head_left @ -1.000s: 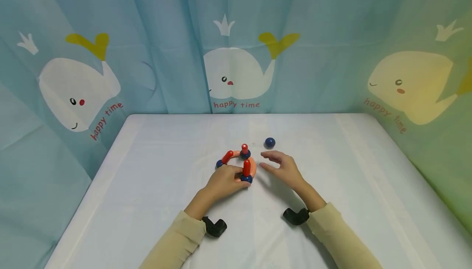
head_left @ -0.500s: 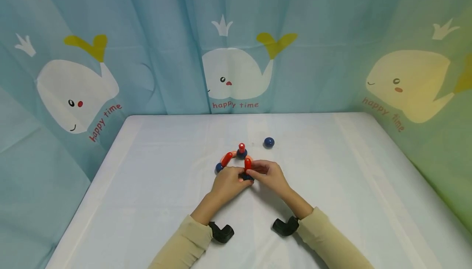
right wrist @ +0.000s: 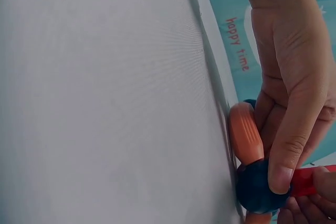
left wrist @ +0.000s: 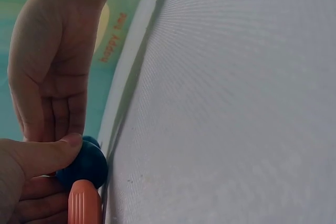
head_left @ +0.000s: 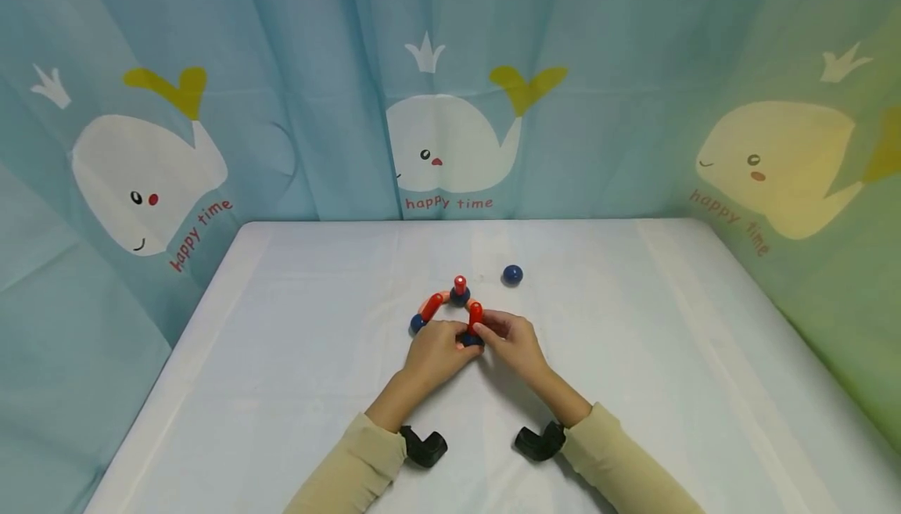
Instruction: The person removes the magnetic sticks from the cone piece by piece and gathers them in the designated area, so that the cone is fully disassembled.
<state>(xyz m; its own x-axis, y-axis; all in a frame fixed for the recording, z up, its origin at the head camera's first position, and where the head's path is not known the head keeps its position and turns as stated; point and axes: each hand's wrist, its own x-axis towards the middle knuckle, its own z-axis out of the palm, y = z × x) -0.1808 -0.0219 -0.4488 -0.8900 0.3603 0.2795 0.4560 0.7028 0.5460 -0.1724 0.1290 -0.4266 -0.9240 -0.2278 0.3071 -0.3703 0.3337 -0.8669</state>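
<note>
One dark blue ball [right wrist: 257, 190] was pinched between the thumb and fingers of the left hand [head_left: 432, 350], while the right hand [head_left: 519, 347] had its grip closed on the red rod [head_left: 475, 314] standing out of it. I took the step in hand to be seating that rod; the next move seemed to call for a firm hold below and a straight push or twist above. From the ball an orange curved piece [right wrist: 245, 132] ran low along the table [head_left: 317, 303], part of a ring. Farther round, the far rod [head_left: 461, 285] stood in its own blue ball, and the left rod [head_left: 432, 307] slanted from another. Beyond the right hand, well apart from the ring, lay a loose blue ball [head_left: 512, 274] without a rod.
</note>
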